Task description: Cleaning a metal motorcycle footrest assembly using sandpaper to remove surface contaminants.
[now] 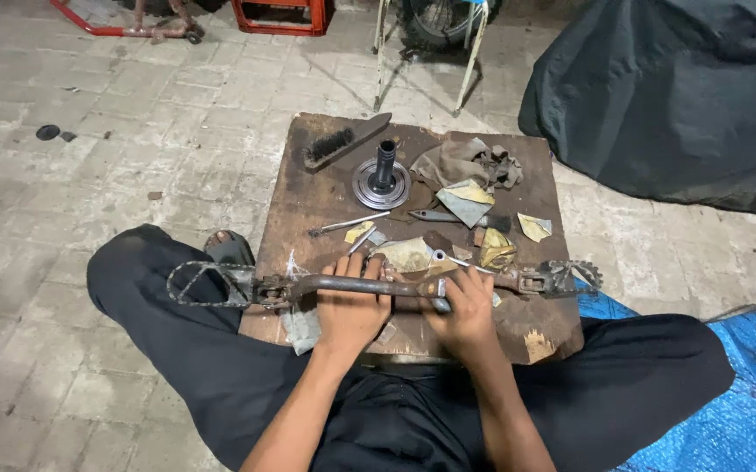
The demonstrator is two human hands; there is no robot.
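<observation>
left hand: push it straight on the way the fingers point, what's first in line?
Left hand lies over the rusty bar, fingers aimed up the wooden board. First in line, probably the small metal rod, then the flanged hub. Depth is unclear.

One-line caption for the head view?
Both hands, left hand and right hand, grip a rusty metal footpeg bar across a worn wooden board.

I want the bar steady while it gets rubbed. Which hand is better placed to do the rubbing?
Right. The right hand sits at the bar's bent middle with something small under its fingers; the left hand grips the bar flat.
</observation>
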